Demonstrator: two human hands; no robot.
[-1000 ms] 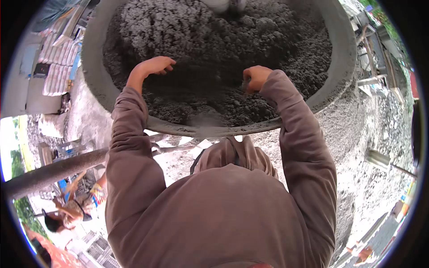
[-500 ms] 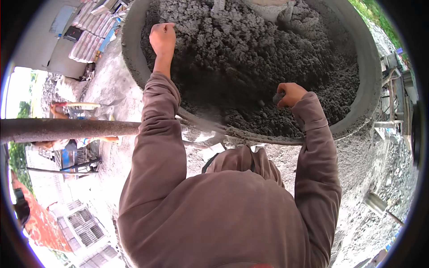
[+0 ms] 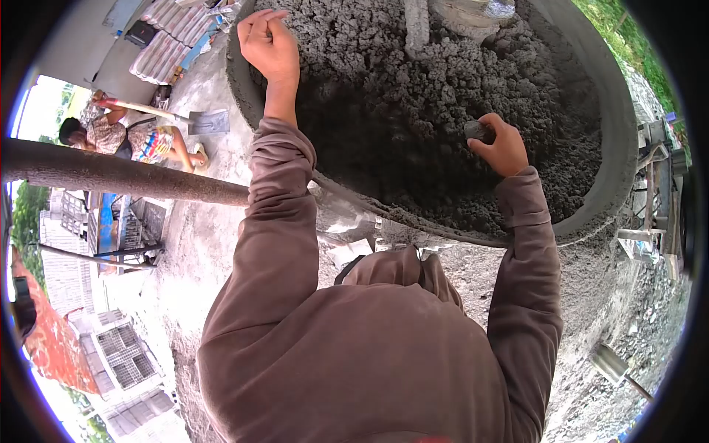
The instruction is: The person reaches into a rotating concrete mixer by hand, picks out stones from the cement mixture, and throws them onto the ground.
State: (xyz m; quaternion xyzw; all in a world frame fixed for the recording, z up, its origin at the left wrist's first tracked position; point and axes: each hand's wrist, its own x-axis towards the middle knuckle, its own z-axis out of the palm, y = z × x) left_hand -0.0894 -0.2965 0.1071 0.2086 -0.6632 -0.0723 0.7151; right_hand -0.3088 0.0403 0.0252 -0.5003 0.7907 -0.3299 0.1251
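A large round pan [image 3: 619,140] holds dark, crumbly wet mix [image 3: 443,96]. My right hand [image 3: 504,146] is over the mix at the right, its thumb and fingers closed on a small grey lump [image 3: 478,131]. Near the pan's upper left rim is my left hand [image 3: 270,46], raised with its fingers curled; whether anything lies inside them is hidden. A mixer arm [image 3: 416,28] and a thick round hub [image 3: 473,16] stand in the mix at the top.
A thick brown pole [image 3: 125,176] runs in from the left to my left arm. Beyond it another person [image 3: 125,139] holds a shovel [image 3: 209,122]. Stacked sacks [image 3: 159,60] lie at the upper left. A long-handled metal tool [image 3: 609,363] is at the lower right.
My left hand has risen toward the pan's upper left rim. My right hand has moved to the right and up with the lump. The view has turned, and the person with the shovel shows more fully.
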